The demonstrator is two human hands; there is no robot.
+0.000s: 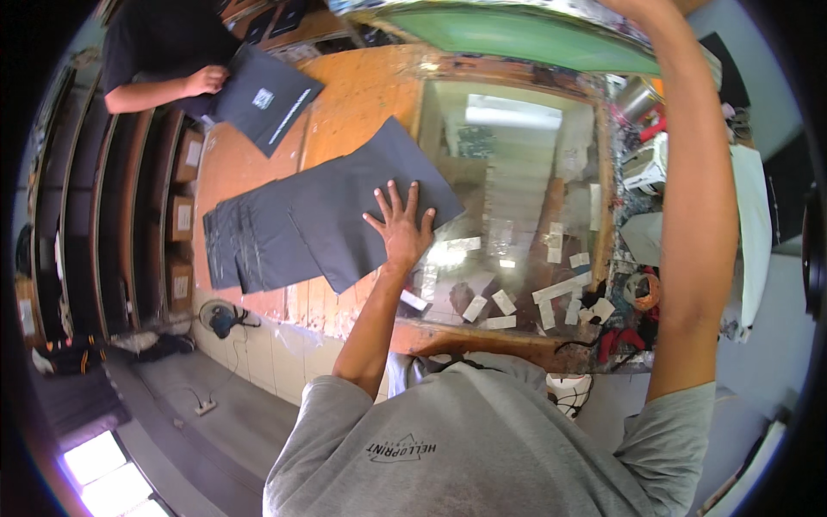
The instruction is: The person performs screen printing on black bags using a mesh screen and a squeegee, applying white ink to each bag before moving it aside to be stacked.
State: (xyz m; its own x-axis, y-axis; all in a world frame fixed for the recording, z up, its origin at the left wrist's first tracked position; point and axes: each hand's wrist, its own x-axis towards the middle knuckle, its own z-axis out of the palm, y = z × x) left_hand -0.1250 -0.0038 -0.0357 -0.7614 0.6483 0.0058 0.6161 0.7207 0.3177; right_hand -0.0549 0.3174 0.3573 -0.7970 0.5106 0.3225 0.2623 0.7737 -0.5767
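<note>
My left hand (403, 226) lies flat with fingers spread on the top sheet of a fanned row of flat black bags or sheets (297, 226). The row runs from the wooden table's left part to the edge of a glass panel (517, 207). At the top edge, my right hand (633, 7) reaches the corner of a tilted frame with green mesh (517, 39), which looks like a printing screen. The picture's edge cuts off its fingers. Across the table, another person's hand (207, 80) holds a black bag with white print (269, 99).
Short strips of pale tape (502, 302) are stuck on the glass. To its right are a metal can (636, 99), a tape roll (641, 291) and a red cloth-like thing (622, 343). Tall shelving (103, 215) lines the left side, above a small fan (222, 319).
</note>
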